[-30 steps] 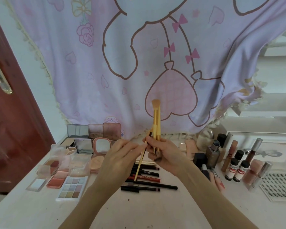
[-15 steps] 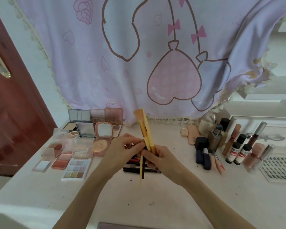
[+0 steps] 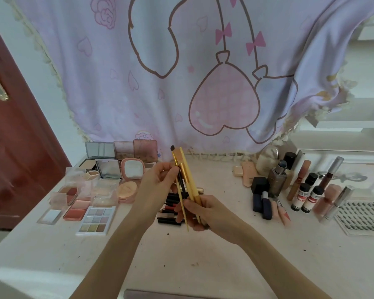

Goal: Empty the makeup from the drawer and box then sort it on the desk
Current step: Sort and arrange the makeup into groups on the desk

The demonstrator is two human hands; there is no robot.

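Both hands point(image 3: 205, 210) apparently grip upright brushes point(image 3: 187, 180).

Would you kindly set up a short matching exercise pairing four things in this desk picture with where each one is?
Things:
1. makeup brushes
2. nine-pan eyeshadow palette
3. lash tray
4. round pink compact

Places:
A. far right of the desk
B. held up in both hands
C. front of the left group, flat on the desk
D. open, mirror up, at the back of the left group

Pairs: 1-B, 2-C, 3-A, 4-D
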